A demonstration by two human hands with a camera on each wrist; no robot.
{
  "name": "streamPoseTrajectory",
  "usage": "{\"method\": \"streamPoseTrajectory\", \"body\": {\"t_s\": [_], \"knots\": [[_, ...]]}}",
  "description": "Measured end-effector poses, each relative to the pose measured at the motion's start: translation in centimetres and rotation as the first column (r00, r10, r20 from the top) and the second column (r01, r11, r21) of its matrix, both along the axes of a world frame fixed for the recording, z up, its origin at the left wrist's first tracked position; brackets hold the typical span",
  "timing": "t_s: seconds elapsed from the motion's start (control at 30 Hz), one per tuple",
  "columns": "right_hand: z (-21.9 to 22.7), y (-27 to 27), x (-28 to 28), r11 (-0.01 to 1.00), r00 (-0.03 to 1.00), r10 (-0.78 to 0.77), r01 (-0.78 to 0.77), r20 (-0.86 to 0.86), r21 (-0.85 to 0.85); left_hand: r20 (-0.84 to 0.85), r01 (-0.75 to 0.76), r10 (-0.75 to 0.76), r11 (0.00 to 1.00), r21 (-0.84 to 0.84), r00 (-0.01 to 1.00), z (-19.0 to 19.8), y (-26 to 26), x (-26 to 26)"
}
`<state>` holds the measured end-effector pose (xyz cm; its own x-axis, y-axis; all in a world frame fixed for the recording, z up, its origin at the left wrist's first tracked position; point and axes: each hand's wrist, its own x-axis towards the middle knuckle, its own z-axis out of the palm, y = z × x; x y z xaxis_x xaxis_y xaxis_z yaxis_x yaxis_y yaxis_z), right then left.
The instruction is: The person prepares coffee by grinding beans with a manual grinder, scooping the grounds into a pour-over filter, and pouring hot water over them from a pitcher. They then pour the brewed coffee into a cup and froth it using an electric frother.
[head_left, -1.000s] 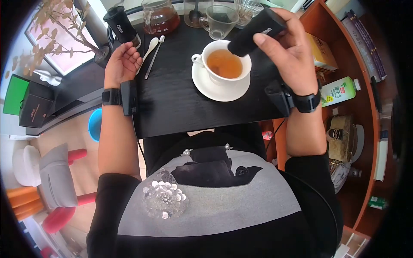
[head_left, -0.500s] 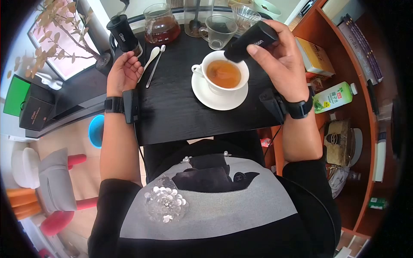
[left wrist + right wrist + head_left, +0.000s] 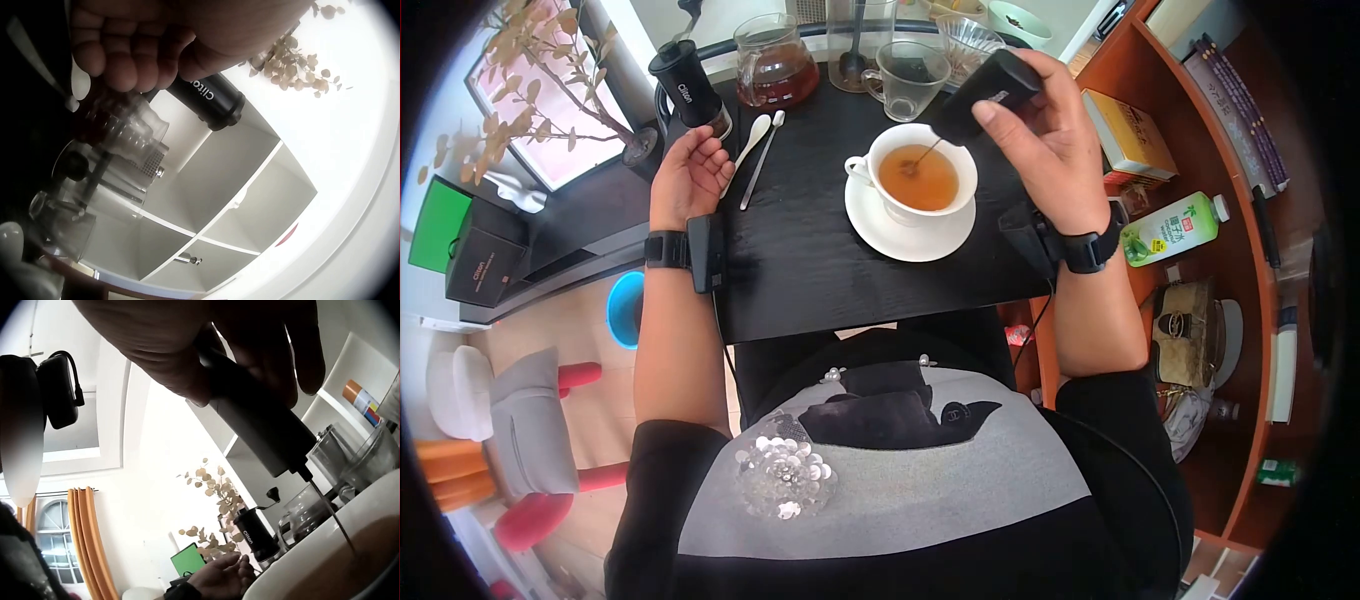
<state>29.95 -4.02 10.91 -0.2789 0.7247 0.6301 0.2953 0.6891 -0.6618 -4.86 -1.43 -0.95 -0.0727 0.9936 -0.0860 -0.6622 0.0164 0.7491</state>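
Table (image 3: 820, 270): black, with tea things on it.
Right hand (image 3: 1065, 160): it holds a black tool at 1 o'clock from the cup. The thumb presses the near side and the other fingers bend round the far side, a little apart.
Left hand (image 3: 688, 180): palm up at 9 o'clock from the cup, near the white spoon (image 3: 761, 126). The fingers curl loosely, close together, and pinch nothing (a bit like a sleepy hand).
Saucer (image 3: 915, 247): flat on the table, under the cup.
Glass jug (image 3: 775, 80): at 10 o'clock from the cup, with red-brown drink inside.
Cup (image 3: 900, 137): white and upright, its handle at 9 o'clock.
Black tool (image 3: 990, 95): tilted, its low end over the cup's rim.
Tea (image 3: 930, 188): orange-brown, in the cup.
Thin stick (image 3: 330, 512): it pokes out of the tool, down into the tea. It shows plainly now, but was hard to see just before. That means we can see the tool reach the tea; whether the stick spins, I cannot tell.
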Motion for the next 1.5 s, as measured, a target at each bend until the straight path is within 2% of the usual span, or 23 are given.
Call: {"method": "streamPoseTrajectory", "body": {"t_s": [0.03, 0.1, 0.17, 0.23, 0.37, 0.47, 0.63, 0.7, 0.73, 0.8, 0.9, 0.97, 1.07, 1.1, 1.2, 1.27, 1.37, 1.4, 1.43, 1.5], "knots": [[0.2, 0.0, 0.2, 1.0, 1.0, 0.003, -0.003, 0.0, 0.0, -0.003, -0.008, 0.008, 1.0, -0.003, 1.0, 0.1, 0.0, 0.1], [0.5, -0.1, 0.8, 0.996, 0.995, -0.09, 0.089, 0.038, 0.026, -0.004, -0.017, 0.017, 1.0, -0.008, 1.0, 0.2, -0.1, 0.3], [0.8, -0.4, 1.1, 0.997, 0.996, -0.074, 0.075, 0.045, -0.006, -0.01, -0.014, 0.014, 1.0, -0.009, 1.0, 0.2, 0.0, 0.4], [0.8, -0.6, 1.1, 0.989, 0.991, 0.095, -0.105, -0.094, -0.104, 0.003, 0.011, -0.011, 1.0, -0.005, 1.0, 0.1, 0.0, 0.3], [-0.1, -0.3, 0.2, 0.984, 0.979, 0.129, -0.145, -0.157, -0.099, -0.001, 0.021, -0.021, 1.0, 0.002, 1.0, 0.1, 0.0, 0.2], [-0.1, 0.6, 0.4, 0.997, 0.999, -0.028, 0.03, -0.033, 0.068, -0.003, 0.014, -0.014, 1.0, -0.001, 1.0, 0.2, -0.1, 0.2], [1.1, -0.9, 1.4, 0.994, 0.993, -0.11, 0.11, -0.036, -0.009, 0.002, 0.003, -0.003, 1.0, -0.004, 1.0, 0.4, -0.2, 0.5], [1.2, -1.3, 1.5, 0.993, 0.992, -0.004, -0.01, -0.123, -0.114, -0.001, -0.004, 0.004, 1.0, -0.009, 1.0, 0.5, -0.1, 0.6], [1.1, -1.3, 1.4, 0.993, 0.993, -0.007, -0.007, -0.122, -0.114, -0.003, -0.004, 0.004, 1.0, -0.008, 1.0, 0.5, -0.2, 0.6], [0.6, -1.2, 0.6, 0.992, 0.984, 0.092, -0.104, -0.152, -0.073, -0.006, -0.004, 0.004, 1.0, -0.007, 1.0, 0.5, -0.2, 0.7], [-0.2, -0.5, -0.2, 0.993, 0.979, 0.116, -0.12, -0.166, -0.015, -0.016, -0.022, 0.022, 1.0, -0.008, 1.0, 0.5, -0.3, 0.6], [-0.2, -0.3, -0.1, 0.997, 0.984, 0.076, -0.075, -0.162, 0.009, -0.009, -0.023, 0.023, 1.0, -0.008, 1.0, 0.4, -0.2, 0.4], [0.3, -0.4, 0.8, 0.991, 0.991, -0.133, 0.134, -0.034, 0.024, -0.008, -0.002, 0.002, 1.0, 0.005, 1.0, 0.3, -0.1, 0.3], [0.4, -0.5, 1.1, 0.99, 0.99, -0.135, 0.135, -0.032, 0.025, -0.006, 0.0, 0.0, 1.0, 0.006, 1.0, 0.4, -0.1, 0.4], [0.4, -1.1, 1.3, 0.993, 0.993, -0.114, 0.115, 0.021, -0.014, -0.014, -0.002, 0.002, 1.0, 0.0, 1.0, 0.6, -0.2, 0.6], [0.1, -1.3, 0.6, 0.999, 0.997, 0.028, -0.03, -0.068, -0.042, -0.018, 0.009, -0.008, 1.0, 0.009, 1.0, 0.6, -0.3, 0.6], [-0.8, -0.5, -0.4, 0.997, 0.983, 0.079, -0.082, -0.167, -0.011, -0.016, 0.002, -0.002, 1.0, 0.009, 1.0, 0.5, -0.2, 0.4], [-0.8, -0.5, -0.3, 1.0, 0.997, -0.022, 0.023, -0.07, 0.008, -0.019, 0.0, 0.0, 1.0, 0.012, 1.0, 0.4, -0.2, 0.3], [-0.7, -0.5, -0.3, 1.0, 0.997, -0.02, 0.021, -0.071, 0.009, -0.02, 0.001, -0.001, 1.0, 0.012, 1.0, 0.4, -0.2, 0.3], [-0.5, -0.5, 0.0, 0.986, 0.988, -0.154, 0.153, 0.016, 0.062, -0.019, 0.0, 0.001, 1.0, 0.012, 1.0, 0.4, -0.2, 0.3]]}}
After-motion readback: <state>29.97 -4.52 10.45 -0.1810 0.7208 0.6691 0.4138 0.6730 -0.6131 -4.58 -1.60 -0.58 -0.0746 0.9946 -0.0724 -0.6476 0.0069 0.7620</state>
